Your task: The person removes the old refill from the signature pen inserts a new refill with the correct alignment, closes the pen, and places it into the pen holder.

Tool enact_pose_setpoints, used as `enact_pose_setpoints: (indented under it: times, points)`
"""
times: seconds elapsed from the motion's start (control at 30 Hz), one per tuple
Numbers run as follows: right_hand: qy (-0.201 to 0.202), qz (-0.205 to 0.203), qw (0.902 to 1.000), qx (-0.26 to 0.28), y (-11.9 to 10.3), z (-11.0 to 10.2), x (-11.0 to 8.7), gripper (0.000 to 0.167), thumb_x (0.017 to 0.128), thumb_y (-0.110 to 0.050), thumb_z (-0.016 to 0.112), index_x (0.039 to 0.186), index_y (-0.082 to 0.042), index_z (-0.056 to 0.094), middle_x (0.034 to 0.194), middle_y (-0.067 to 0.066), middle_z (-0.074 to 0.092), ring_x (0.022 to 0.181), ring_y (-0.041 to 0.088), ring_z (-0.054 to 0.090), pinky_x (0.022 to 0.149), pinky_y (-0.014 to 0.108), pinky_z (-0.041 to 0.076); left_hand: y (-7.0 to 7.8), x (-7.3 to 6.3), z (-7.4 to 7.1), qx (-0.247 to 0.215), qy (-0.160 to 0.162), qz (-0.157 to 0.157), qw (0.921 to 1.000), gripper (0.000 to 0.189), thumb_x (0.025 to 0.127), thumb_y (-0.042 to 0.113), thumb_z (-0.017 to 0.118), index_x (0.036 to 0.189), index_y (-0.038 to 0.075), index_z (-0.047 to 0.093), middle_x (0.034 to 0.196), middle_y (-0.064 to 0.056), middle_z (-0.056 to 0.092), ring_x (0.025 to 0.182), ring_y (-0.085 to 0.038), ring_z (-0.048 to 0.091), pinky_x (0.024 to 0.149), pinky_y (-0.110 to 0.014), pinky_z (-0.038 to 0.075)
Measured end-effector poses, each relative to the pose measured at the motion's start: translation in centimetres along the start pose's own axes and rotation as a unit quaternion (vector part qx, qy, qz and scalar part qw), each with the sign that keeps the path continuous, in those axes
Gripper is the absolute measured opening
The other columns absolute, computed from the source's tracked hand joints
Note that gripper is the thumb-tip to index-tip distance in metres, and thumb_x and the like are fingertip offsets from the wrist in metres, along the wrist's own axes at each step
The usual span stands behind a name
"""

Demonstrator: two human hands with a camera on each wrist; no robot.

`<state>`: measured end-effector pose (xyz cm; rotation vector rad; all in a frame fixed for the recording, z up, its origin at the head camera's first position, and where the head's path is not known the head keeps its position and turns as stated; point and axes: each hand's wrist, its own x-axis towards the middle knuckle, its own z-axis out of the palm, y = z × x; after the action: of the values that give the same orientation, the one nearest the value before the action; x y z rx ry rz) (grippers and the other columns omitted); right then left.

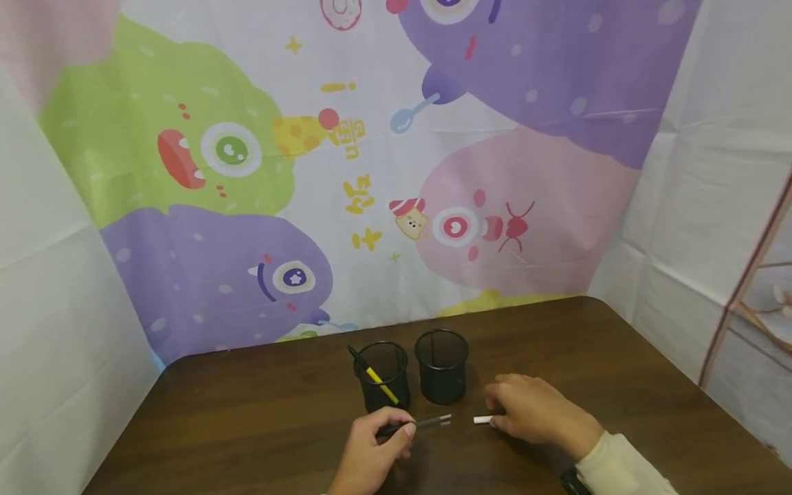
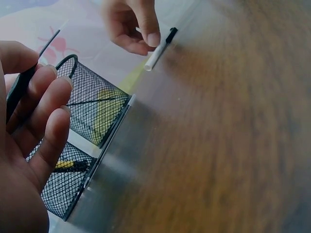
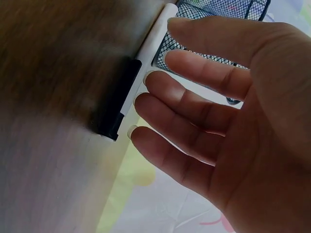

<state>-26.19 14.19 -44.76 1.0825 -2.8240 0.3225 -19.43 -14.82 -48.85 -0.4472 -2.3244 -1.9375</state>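
In the head view my left hand (image 1: 374,447) pinches a thin dark stick (image 1: 427,421) with a pale tip, between thumb and index finger. The left wrist view shows its black handle (image 2: 20,90); its exact kind is unclear. A similar slim rod (image 2: 116,124) lies along the foot of the pen cups. My right hand (image 1: 535,411) hovers low over a white marker (image 1: 481,420) lying on the table. In the right wrist view the marker's black cap (image 3: 121,99) shows, and the slightly bent fingers are at its side, not wrapped around it.
Two black mesh pen cups (image 1: 442,368) stand side by side behind the hands. The left one (image 1: 371,395) holds a yellow-and-black pen (image 1: 382,385) leaning on its rim. A brown wooden table (image 1: 247,412) lies beneath, with a cartoon-printed cloth (image 1: 383,289) behind and pale cloth at both sides.
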Motion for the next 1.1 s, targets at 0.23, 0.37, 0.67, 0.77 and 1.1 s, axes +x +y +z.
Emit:
enact_pose_setpoints:
  times: [0.23, 0.37, 0.67, 0.77, 1.1]
  points:
    - [0.001, 0.001, 1.0000, -0.003, 0.19, 0.20, -0.04, 0.019, 0.078, -0.023, 0.084, 0.082, -0.022, 0.066, 0.082, -0.010, 0.054, 0.073, 0.009, 0.054, 0.058, 0.036, 0.048, -0.13, 0.05, -0.06, -0.001, 0.001, 0.003, 1.0000, 0.015, 0.095, 0.017, 0.070, 0.100, 0.003, 0.072, 0.080, -0.004, 0.067, 0.064, -0.014, 0.066, 0.065, -0.031, 0.059]
    - [-0.001, 0.002, 1.0000, -0.004, 0.19, 0.15, -0.10, 0.019, 0.077, -0.022, 0.084, 0.080, -0.023, 0.065, 0.081, -0.010, 0.054, 0.073, 0.010, 0.054, 0.058, 0.037, 0.048, -0.20, 0.02, -0.01, -0.001, 0.001, 0.006, 1.0000, 0.014, 0.095, 0.018, 0.070, 0.099, 0.004, 0.072, 0.079, -0.004, 0.067, 0.064, -0.013, 0.065, 0.064, -0.031, 0.059]
    - [-0.010, -0.001, 0.9999, -0.006, 0.32, 0.14, -0.09, 0.017, 0.078, -0.021, 0.083, 0.078, -0.024, 0.066, 0.081, -0.011, 0.053, 0.072, 0.009, 0.053, 0.058, 0.036, 0.048, -0.26, 0.13, 0.02, 0.002, 0.003, 0.010, 0.9999, 0.013, 0.095, 0.017, 0.070, 0.098, 0.004, 0.071, 0.078, -0.004, 0.067, 0.063, -0.013, 0.065, 0.064, -0.031, 0.059]
    - [-0.011, -0.004, 0.9999, -0.003, 0.34, 0.13, -0.06, 0.017, 0.079, -0.020, 0.083, 0.077, -0.025, 0.066, 0.080, -0.011, 0.052, 0.071, 0.008, 0.052, 0.057, 0.035, 0.047, -0.21, 0.22, 0.02, 0.003, 0.004, 0.011, 0.9999, 0.013, 0.095, 0.017, 0.070, 0.098, 0.004, 0.071, 0.078, -0.004, 0.067, 0.063, -0.013, 0.065, 0.064, -0.031, 0.059]
    - [-0.014, -0.015, 0.9998, 0.005, 0.42, 0.38, -0.02, 0.018, 0.080, -0.019, 0.082, 0.077, -0.025, 0.066, 0.079, -0.014, 0.051, 0.068, 0.005, 0.048, 0.055, 0.031, 0.045, -0.27, 0.07, -0.03, 0.007, 0.007, 0.011, 0.9999, 0.012, 0.095, 0.017, 0.070, 0.098, 0.005, 0.072, 0.077, -0.002, 0.067, 0.063, -0.012, 0.066, 0.063, -0.031, 0.059]
